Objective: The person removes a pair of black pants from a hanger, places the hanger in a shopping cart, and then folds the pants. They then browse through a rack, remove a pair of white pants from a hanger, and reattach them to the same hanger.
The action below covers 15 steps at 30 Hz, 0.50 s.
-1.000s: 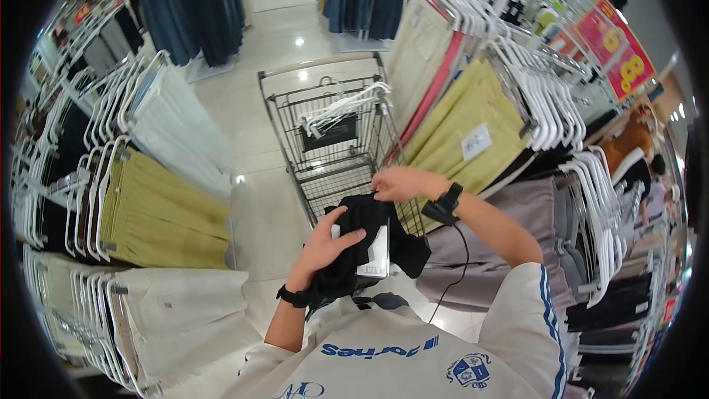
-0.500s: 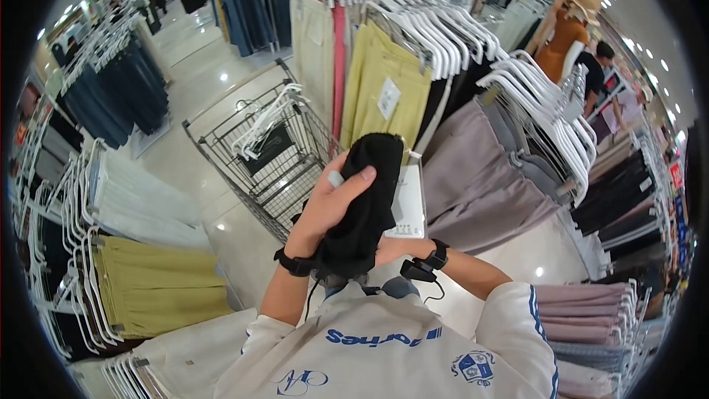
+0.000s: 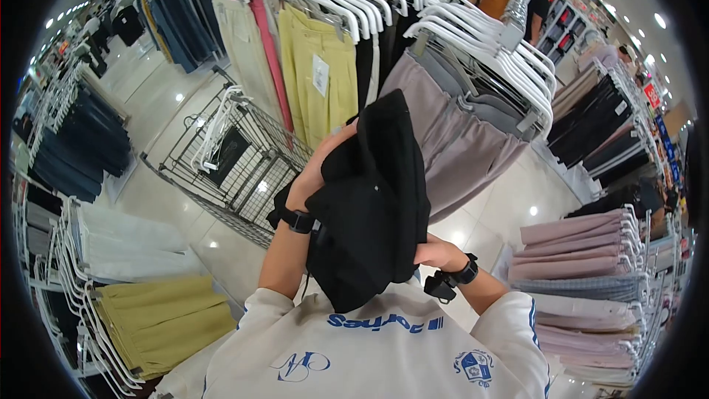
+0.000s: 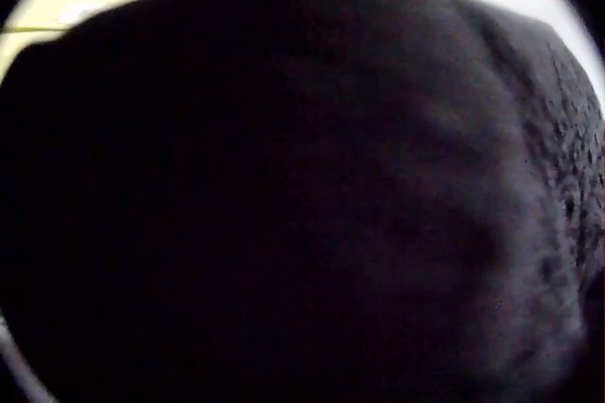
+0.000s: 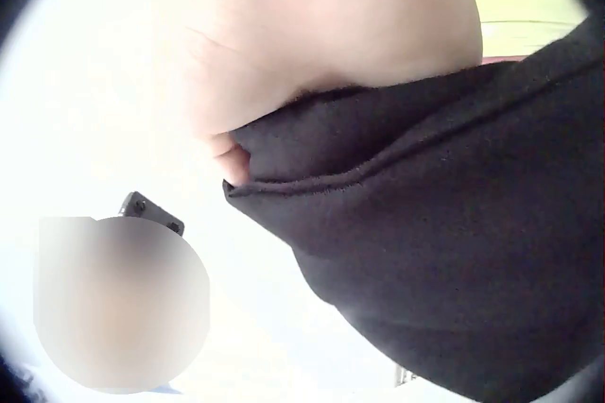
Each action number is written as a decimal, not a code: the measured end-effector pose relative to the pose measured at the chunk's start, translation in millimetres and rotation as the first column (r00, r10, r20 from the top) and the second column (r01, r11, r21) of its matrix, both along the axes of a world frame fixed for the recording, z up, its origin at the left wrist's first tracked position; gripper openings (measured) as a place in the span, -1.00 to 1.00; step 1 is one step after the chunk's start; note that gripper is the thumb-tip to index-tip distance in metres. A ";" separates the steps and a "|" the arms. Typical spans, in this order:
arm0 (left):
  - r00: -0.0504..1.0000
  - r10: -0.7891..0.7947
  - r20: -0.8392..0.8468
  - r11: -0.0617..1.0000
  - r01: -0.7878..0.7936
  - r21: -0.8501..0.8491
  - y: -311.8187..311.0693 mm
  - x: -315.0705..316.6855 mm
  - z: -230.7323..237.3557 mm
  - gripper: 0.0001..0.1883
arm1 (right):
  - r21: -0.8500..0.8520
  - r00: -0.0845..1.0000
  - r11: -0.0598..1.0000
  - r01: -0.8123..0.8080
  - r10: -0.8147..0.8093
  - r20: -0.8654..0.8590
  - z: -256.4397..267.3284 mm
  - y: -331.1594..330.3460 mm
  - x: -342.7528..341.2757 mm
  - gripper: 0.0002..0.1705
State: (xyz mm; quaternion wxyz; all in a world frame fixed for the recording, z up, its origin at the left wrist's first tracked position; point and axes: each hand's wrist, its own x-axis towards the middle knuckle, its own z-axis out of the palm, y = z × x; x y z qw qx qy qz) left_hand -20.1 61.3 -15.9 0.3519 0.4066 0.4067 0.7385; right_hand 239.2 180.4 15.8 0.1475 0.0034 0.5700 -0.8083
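The right hand [image 3: 441,253] grips the edge of the black garment [image 3: 369,214], finger curled at the hem; the left hand [image 3: 329,157] contacts the garment's opposite side, its fingers covered by cloth, so their closure cannot be told; the garment is held bunched in front of the wearer's white shirt [image 3: 384,355]; the wire cart [image 3: 284,133], carrying white hangers [image 3: 220,122], stands ahead, toward the left.

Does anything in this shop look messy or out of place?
Only mildly: white hangers lie jumbled in the shopping cart, with no clothes visible on them, while others hang on the racks. The black clothing at the person's hands is bunched, which seems ordinary for handling. I see no obvious spill or damage.
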 end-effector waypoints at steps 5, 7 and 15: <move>0.969 -0.197 0.152 0.977 0.180 0.116 20.5 44.2 -25.6 -0.45 | -0.088 0.810 0.956 0.279 -0.283 -0.514 2.8 -16.7 16.4 -0.56; 0.936 -0.242 0.255 0.964 0.203 0.169 23.2 51.4 -32.5 -0.48 | 0.146 0.538 0.889 0.435 -0.127 -0.833 1.2 -6.2 27.0 -0.45; 0.991 -0.102 0.086 0.994 0.098 0.049 -39.3 84.7 -56.8 -0.47 | -0.075 0.649 0.793 0.605 -0.545 -0.531 -42.2 18.1 40.0 -0.56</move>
